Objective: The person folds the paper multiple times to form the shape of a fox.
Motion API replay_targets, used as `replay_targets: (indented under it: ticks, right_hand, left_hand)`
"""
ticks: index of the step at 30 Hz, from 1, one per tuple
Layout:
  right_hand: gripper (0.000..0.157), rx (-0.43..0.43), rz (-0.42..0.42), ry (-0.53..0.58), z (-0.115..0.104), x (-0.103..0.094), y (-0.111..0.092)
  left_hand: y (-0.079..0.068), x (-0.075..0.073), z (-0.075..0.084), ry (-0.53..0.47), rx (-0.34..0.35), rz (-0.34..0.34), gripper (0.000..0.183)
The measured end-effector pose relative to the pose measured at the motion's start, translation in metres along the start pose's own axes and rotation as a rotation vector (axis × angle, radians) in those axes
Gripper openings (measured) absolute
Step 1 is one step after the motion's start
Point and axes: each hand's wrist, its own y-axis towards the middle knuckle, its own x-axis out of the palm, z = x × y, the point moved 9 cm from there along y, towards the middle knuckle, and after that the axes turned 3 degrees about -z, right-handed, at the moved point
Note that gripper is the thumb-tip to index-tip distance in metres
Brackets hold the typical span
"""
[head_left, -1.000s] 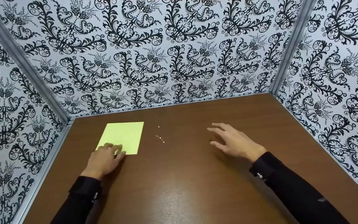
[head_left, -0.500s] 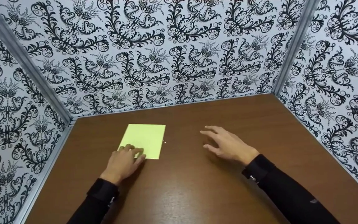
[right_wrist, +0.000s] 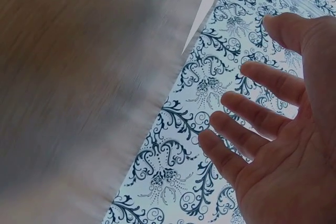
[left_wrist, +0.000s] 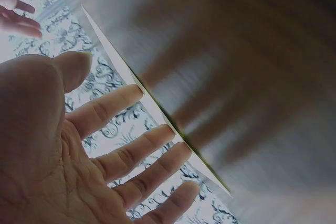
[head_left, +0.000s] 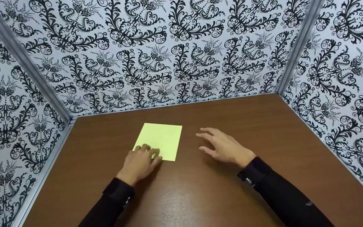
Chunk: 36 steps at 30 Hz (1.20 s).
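A square sheet of light yellow paper (head_left: 164, 136) lies flat on the brown table. My left hand (head_left: 139, 164) touches its near edge from above, fingertips on the paper. In the left wrist view those fingers (left_wrist: 134, 150) are spread and fairly straight, meeting the thin edge of the sheet (left_wrist: 113, 56). To the right of the paper is my right hand (head_left: 224, 146), holding nothing, its fingers relaxed and pointing toward the sheet. The right wrist view shows its palm (right_wrist: 283, 161) and a corner of the paper (right_wrist: 202, 19) ahead of the thumb.
The brown wooden table (head_left: 232, 116) is enclosed by walls with a black and white floral pattern (head_left: 175, 53). Grey metal posts stand at the left (head_left: 27, 66) and right (head_left: 301, 47) corners. Light reflects off the near part of the tabletop.
My left hand has slid the yellow paper rightward over the table. Several small white specks, visible before, are now covered by it. My right hand has shifted slightly left.
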Motion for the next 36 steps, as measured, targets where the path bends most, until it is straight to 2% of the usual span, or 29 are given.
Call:
replay_targets:
  ticks: [10, 15, 22, 28, 29, 30, 33, 36]
  right_hand:
    - [0.058, 0.037, -0.040, 0.045, -0.004, 0.005, 0.002]
    - [0.052, 0.021, -0.030, 0.045, -0.007, 0.006, 0.001]
    - [0.047, 0.003, -0.044, 0.022, -0.010, 0.011, -0.002]
    - [0.046, -0.001, -0.091, 0.062, -0.009, 0.017, -0.005]
    - [0.046, -0.005, -0.096, 0.066, -0.009, 0.017, -0.005]
    - [0.049, -0.033, -0.091, 0.068, -0.001, 0.027, -0.004]
    - [0.049, -0.042, -0.110, 0.071, -0.003, 0.028, -0.008]
    - [0.047, -0.030, -0.137, 0.063, -0.002, 0.031, -0.011]
  left_hand:
    - [0.009, 0.004, 0.035, 0.003, 0.062, 0.025, 0.036]
    - [0.013, 0.008, 0.050, -0.009, 0.071, 0.010, 0.037]
    - [0.014, 0.010, 0.075, 0.029, 0.115, 0.068, 0.034]
    - [0.018, 0.012, 0.093, 0.024, 0.122, 0.049, 0.033]
    - [0.019, 0.012, 0.095, 0.028, 0.123, 0.046, 0.032]
    - [0.019, 0.012, 0.097, 0.033, 0.125, 0.043, 0.032]
    - [0.018, 0.013, 0.104, 0.044, 0.126, 0.028, 0.032]
    - [0.016, 0.014, 0.110, 0.042, 0.129, 0.010, 0.032]
